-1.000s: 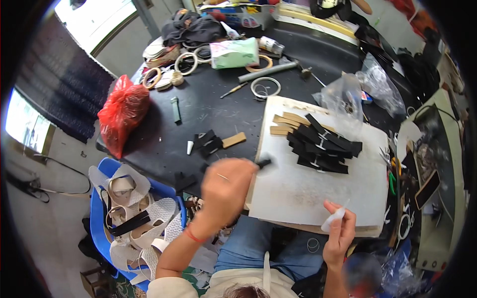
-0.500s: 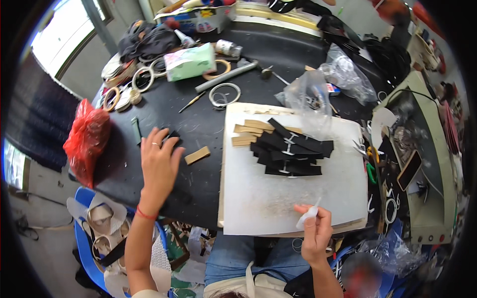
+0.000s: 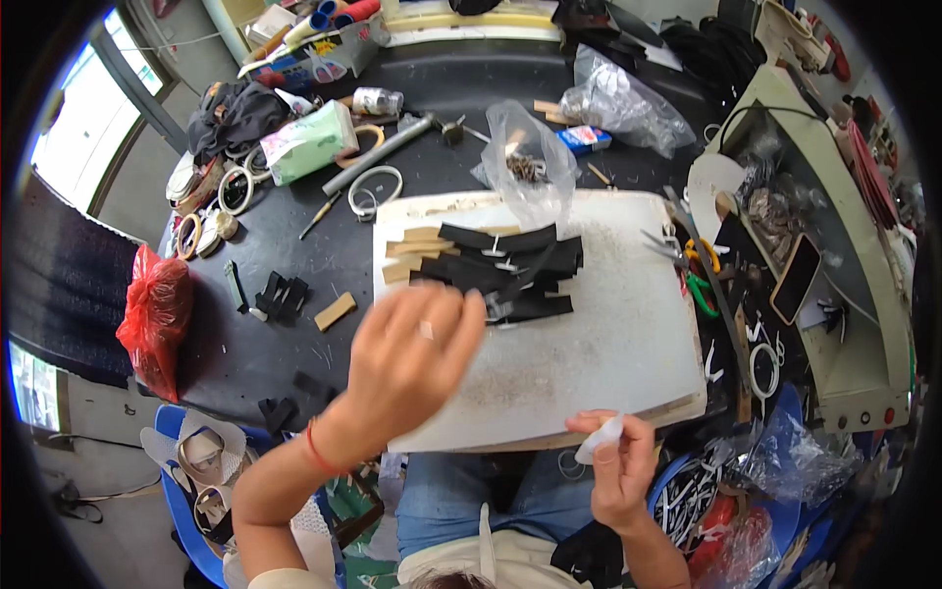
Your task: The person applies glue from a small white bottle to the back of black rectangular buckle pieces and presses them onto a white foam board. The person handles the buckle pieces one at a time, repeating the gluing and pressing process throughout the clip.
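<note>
Pinching white bottle [image 3: 601,438] between thumb [image 3: 607,473] and fingers [image 3: 642,436], right hand [image 3: 624,473]; left hand's [image 3: 404,361] grip unclear.

Open Ground and Obstructions on the White Board [image 3: 608,348]

The widest passage sweeps from the board's right edge to its near edge; black strips [image 3: 549,257] bar the middle, and tan strips [image 3: 407,250] extend this barrier to the left edge; a clear plastic bag [image 3: 538,196] overhangs the far edge; scissors [image 3: 664,247] intrude over the right edge, toward the far corner; the left hand [image 3: 404,358] obstructs the left edge, and the right hand [image 3: 625,473], gripping a small white bottle [image 3: 599,442], the near edge; leftward, black scraps [image 3: 283,297] and a red bag [image 3: 157,319] flank a strip of open table [image 3: 221,344].
</note>
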A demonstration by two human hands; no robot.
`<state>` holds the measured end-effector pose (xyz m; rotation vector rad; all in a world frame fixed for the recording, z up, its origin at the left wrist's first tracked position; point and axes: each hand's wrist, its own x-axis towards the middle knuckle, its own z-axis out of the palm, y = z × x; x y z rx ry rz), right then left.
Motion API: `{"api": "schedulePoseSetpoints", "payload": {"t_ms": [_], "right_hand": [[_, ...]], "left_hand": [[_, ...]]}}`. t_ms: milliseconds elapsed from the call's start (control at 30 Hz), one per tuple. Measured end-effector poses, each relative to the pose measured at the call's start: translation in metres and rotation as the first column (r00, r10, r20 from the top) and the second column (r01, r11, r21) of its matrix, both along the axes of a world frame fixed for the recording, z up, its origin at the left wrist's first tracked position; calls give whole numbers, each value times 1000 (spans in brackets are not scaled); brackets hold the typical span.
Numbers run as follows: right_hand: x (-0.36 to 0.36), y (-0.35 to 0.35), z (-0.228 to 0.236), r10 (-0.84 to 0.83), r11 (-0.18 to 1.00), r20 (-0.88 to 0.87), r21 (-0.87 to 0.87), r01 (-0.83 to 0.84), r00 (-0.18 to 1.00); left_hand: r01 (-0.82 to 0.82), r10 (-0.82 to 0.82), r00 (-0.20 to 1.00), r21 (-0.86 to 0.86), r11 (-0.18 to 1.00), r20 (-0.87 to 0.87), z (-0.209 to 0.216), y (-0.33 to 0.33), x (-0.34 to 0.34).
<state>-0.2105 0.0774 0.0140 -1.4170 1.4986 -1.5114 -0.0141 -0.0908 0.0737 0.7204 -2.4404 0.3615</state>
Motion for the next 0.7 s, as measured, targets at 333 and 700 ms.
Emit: {"api": "schedulePoseSetpoints", "payload": {"t_ms": [333, 700], "right_hand": [[3, -8, -8, 66, 991, -140, -103, -81, 988], [30, -34, -8, 150, 987, -266, 95, -129, 952]], "left_hand": [[-43, 61, 997, 337, 941, -44, -43, 96, 22], [-9, 226, 916, 544, 839, -333, -65, 92, 4]]}}
